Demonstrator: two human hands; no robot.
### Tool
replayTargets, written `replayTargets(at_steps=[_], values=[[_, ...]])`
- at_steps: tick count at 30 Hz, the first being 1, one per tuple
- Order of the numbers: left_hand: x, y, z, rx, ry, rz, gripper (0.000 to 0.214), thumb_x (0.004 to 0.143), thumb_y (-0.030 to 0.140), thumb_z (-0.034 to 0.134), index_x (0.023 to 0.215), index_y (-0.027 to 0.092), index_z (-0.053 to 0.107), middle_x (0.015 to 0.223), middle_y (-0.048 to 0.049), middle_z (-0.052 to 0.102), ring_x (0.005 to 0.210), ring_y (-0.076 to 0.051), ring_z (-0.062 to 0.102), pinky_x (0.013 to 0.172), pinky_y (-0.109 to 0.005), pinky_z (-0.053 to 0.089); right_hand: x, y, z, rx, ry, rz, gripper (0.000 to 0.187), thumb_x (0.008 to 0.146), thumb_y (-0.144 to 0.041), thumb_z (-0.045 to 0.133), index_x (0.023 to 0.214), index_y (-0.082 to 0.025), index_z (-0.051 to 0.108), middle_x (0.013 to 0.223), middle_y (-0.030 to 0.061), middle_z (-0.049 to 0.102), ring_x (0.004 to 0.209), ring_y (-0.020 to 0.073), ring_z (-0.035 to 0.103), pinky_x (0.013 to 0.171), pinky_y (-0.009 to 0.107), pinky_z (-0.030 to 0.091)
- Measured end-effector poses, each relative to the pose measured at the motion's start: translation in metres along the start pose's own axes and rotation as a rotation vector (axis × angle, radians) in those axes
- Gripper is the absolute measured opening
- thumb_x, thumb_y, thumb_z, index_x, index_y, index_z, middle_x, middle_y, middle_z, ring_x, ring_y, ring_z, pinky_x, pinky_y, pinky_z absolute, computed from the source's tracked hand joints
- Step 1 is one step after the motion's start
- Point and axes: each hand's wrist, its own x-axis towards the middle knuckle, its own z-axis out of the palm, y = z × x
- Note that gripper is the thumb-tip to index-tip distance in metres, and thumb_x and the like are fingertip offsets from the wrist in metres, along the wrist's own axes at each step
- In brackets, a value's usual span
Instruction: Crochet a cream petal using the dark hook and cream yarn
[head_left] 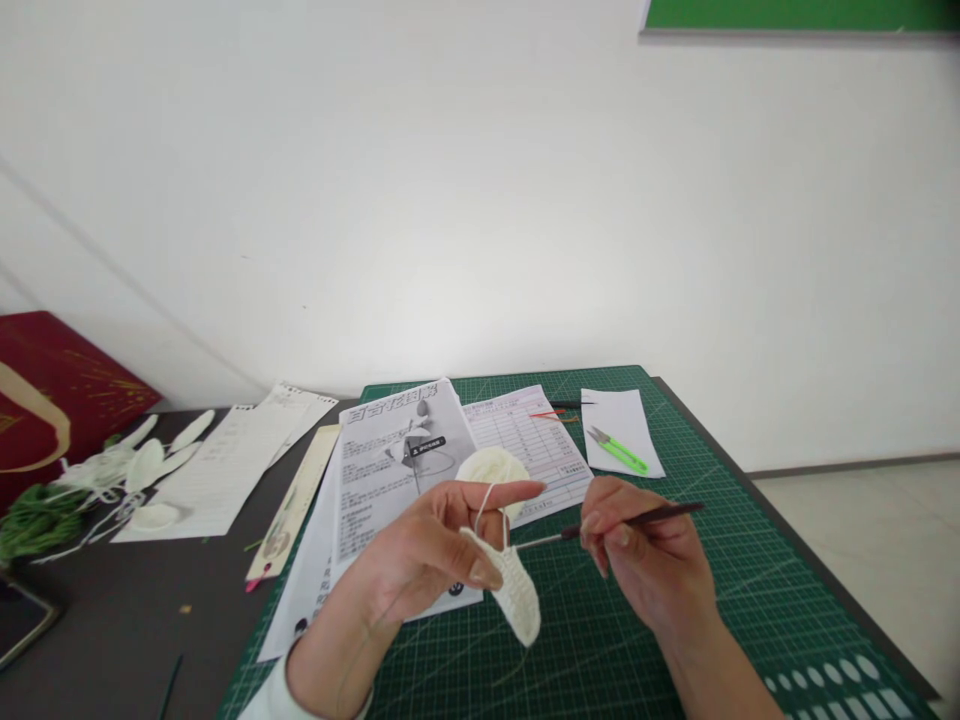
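We've got the white crochet piece (519, 602) up over the green cutting mat (592, 650), pinched in the fingers of our left hand (420, 555), yarn (479, 514) over 1 outstretched finger. Right hand (649, 560): fingers closed on the crochet hook (568, 533), tip at the piece's upper edge. Yarn ball (491, 466) sits just past our left hand; snips (624, 454) on a white sheet (616, 407) beyond our right.

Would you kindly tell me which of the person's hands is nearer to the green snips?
Right. The right hand is below the green snips in the picture; the left hand is farther away, down and to the left, holding the white crochet piece.
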Motion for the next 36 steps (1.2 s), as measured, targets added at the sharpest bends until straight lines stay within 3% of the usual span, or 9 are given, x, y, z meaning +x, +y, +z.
replayTargets(at_steps=[4, 8, 11, 14, 22, 26, 30, 32, 36], values=[[-0.003, 0.000, -0.001, 0.194, 0.014, 0.068, 0.036, 0.051, 0.008, 0.073, 0.085, 0.019, 0.078, 0.049, 0.0044, 0.050, 0.047, -0.011, 0.036, 0.051, -0.027, 0.027, 0.002, 0.002, 0.002, 0.138, 0.136, 0.209, 0.012, 0.073, -0.030, 0.075, 0.073, -0.018, 0.076, 0.055, 0.0030, 0.063, 0.041, 0.0098, 0.051, 0.030, 0.017, 0.038], [-0.004, -0.001, 0.000, 0.525, 0.113, 0.290, 0.007, 0.065, 0.016, 0.075, 0.062, 0.022, 0.074, 0.061, -0.0006, 0.059, 0.063, -0.018, 0.052, 0.076, -0.036, 0.040, 0.007, 0.010, 0.004, 0.331, 0.230, 0.449, 0.014, 0.068, -0.027, 0.079, 0.069, -0.014, 0.074, 0.045, -0.0005, 0.061, 0.033, 0.0058, 0.048, 0.030, 0.013, 0.044], [-0.001, -0.005, 0.001, 0.736, 0.187, 0.493, 0.014, 0.073, 0.015, 0.070, 0.080, 0.025, 0.077, 0.069, -0.0020, 0.060, 0.078, -0.022, 0.056, 0.086, -0.041, 0.039, 0.011, 0.016, 0.006, 0.436, 0.277, 0.546, 0.016, 0.065, -0.024, 0.082, 0.072, -0.011, 0.074, 0.047, -0.0008, 0.062, 0.035, 0.0042, 0.051, 0.037, 0.011, 0.049], [0.003, -0.009, 0.002, 0.768, 0.211, 0.569, 0.033, 0.076, 0.012, 0.067, 0.104, 0.028, 0.073, 0.073, -0.0012, 0.057, 0.080, -0.021, 0.056, 0.085, -0.038, 0.042, 0.011, 0.019, 0.009, 0.451, 0.320, 0.542, 0.019, 0.065, -0.023, 0.082, 0.076, -0.010, 0.074, 0.050, 0.0002, 0.064, 0.038, 0.0046, 0.054, 0.041, 0.011, 0.052], [0.011, -0.017, 0.006, 0.749, 0.342, 0.593, 0.047, 0.072, 0.012, 0.068, 0.117, 0.027, 0.067, 0.072, 0.0000, 0.061, 0.076, -0.018, 0.057, 0.080, -0.033, 0.045, 0.004, 0.018, 0.020, 0.231, 0.364, 0.284, 0.014, 0.070, -0.025, 0.078, 0.079, -0.014, 0.076, 0.056, 0.0020, 0.069, 0.044, 0.0080, 0.059, 0.045, 0.016, 0.053], [0.016, -0.021, 0.009, 0.673, 0.461, 0.536, 0.021, 0.070, 0.014, 0.069, 0.088, 0.023, 0.076, 0.089, -0.0046, 0.071, 0.098, -0.025, 0.062, 0.093, -0.036, 0.040, -0.003, 0.021, 0.025, -0.028, 0.350, 0.037, 0.009, 0.078, -0.021, 0.070, 0.085, -0.021, 0.076, 0.066, 0.0021, 0.072, 0.052, 0.0116, 0.063, 0.051, 0.022, 0.054], [0.019, -0.025, 0.016, 0.557, 0.553, 0.548, 0.011, 0.068, 0.014, 0.071, 0.059, 0.020, 0.067, 0.105, -0.0085, 0.072, 0.100, -0.028, 0.062, 0.090, -0.036, 0.040, -0.011, 0.028, 0.023, -0.446, 0.200, -0.292, 0.031, 0.081, -0.005, 0.060, 0.101, -0.026, 0.072, 0.083, 0.0055, 0.073, 0.069, 0.0180, 0.067, 0.061, 0.030, 0.057], [0.018, -0.026, 0.020, 0.390, 0.542, 0.518, 0.008, 0.067, 0.015, 0.074, 0.072, 0.020, 0.072, 0.087, -0.0048, 0.072, 0.081, -0.021, 0.063, 0.082, -0.033, 0.042, -0.013, 0.030, 0.020, -0.669, 0.052, -0.491, 0.047, 0.078, 0.001, 0.058, 0.114, -0.027, 0.067, 0.094, 0.0092, 0.073, 0.080, 0.0219, 0.068, 0.068, 0.035, 0.057], [0.017, -0.024, 0.022, -0.023, 0.387, 0.409, 0.056, 0.064, 0.013, 0.078, 0.118, 0.024, 0.065, 0.058, 0.0082, 0.053, 0.057, -0.008, 0.050, 0.073, -0.024, 0.041, -0.013, 0.028, 0.016, -0.833, -0.092, -0.686, 0.058, 0.076, 0.003, 0.056, 0.126, -0.024, 0.058, 0.099, 0.0125, 0.072, 0.084, 0.0241, 0.068, 0.069, 0.038, 0.057]])
